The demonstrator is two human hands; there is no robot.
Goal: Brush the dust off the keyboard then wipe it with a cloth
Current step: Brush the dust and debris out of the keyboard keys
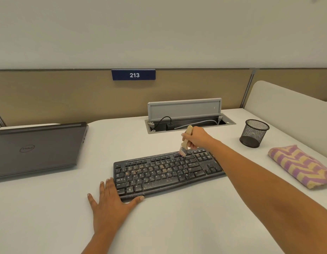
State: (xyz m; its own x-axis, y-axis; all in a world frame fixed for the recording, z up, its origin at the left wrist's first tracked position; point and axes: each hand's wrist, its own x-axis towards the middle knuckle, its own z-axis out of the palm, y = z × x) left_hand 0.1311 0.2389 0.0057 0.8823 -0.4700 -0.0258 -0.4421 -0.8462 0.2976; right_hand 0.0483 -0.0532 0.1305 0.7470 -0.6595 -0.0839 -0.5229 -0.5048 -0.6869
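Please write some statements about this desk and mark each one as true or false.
1. The right hand holds the brush with its bristles on the far rows of the keyboard. True.
2. The keyboard is free of dust. False: specks cover many keys.
3. The left hand grips the cloth. False: it lies flat at the keyboard's near left corner, and the cloth lies apart on the right.
4. The laptop is closed. True.
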